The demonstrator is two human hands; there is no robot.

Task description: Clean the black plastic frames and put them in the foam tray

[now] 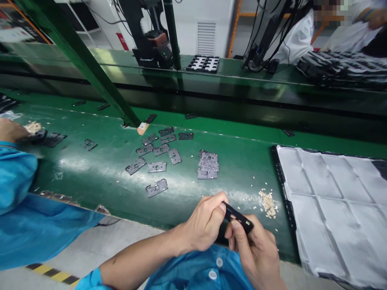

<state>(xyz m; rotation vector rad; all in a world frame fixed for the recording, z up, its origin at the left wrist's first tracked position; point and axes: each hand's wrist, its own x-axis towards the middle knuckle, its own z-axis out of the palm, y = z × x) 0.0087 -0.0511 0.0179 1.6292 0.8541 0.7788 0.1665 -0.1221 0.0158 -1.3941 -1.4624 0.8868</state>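
Both my hands hold one black plastic plate [237, 217] above the bench's near edge. My left hand [208, 219] grips its left end, thumb on top. At the other end, my right hand [254, 241] closes round the plate with the thumb pressed on its face. A small pale piece shows near the plate's right end. Beyond my hands lies an overlapping stack of black plates [208, 165]. Several loose plates [157, 167] are spread to the left of it. Right of my hands is a scattered heap of small beige pieces [268, 203].
A large tray with a white sectioned surface [320, 193] lies at the right. A slanted green post [99, 80] rises from the bench [109, 169]. At left, a co-worker's hand [12, 131] is by more plates. Behind runs a sunken green strip with stray plates.
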